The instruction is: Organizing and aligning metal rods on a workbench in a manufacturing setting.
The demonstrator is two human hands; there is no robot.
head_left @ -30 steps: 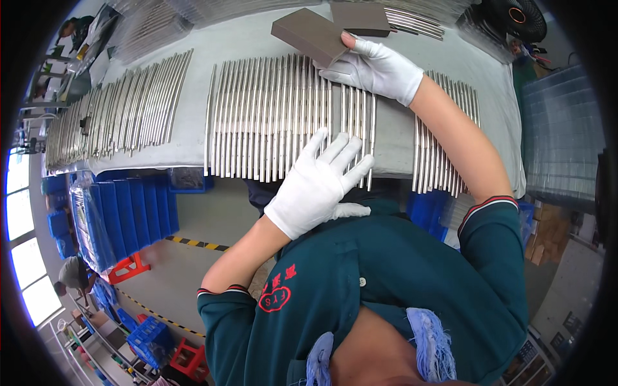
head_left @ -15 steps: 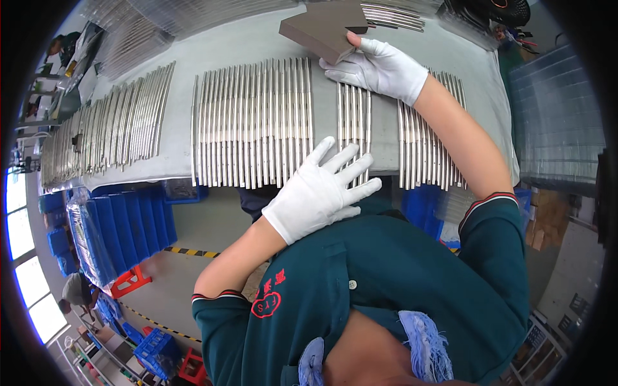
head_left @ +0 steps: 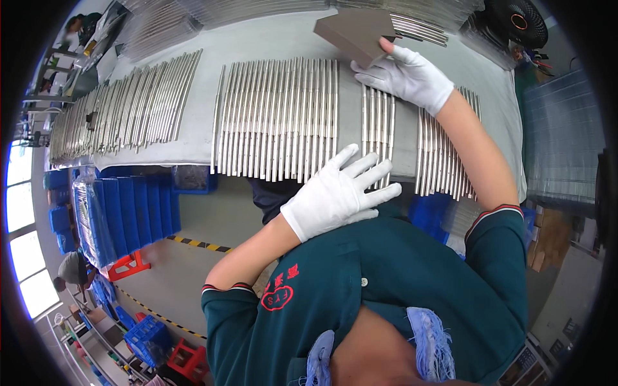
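My left hand [head_left: 342, 195], in a white glove, hovers at the near edge of the table with its fingers spread. It is nearest to the lower ends of a small group of thin silver metal rods [head_left: 378, 122]. My right hand [head_left: 412, 78], also gloved but with a bare thumb tip, grips the near right side of a brown flat block [head_left: 362, 40]. The block is tilted above the far ends of the small rod group. A wide row of rods [head_left: 278, 119] lies to the left, and another row [head_left: 444, 151] lies partly under my right forearm.
More rods [head_left: 132, 106] lie at the table's left. Clear plastic trays [head_left: 251, 11] are stacked along the back, with a black fan [head_left: 517, 24] at the far right. Blue crates [head_left: 138, 212] stand below on the left. The grey cloth [head_left: 351, 128] shows between rows.
The whole view has shifted, so the table and rods appear farther right. My right hand still grips the brown block, and my left hand keeps its spread pose near the rods.
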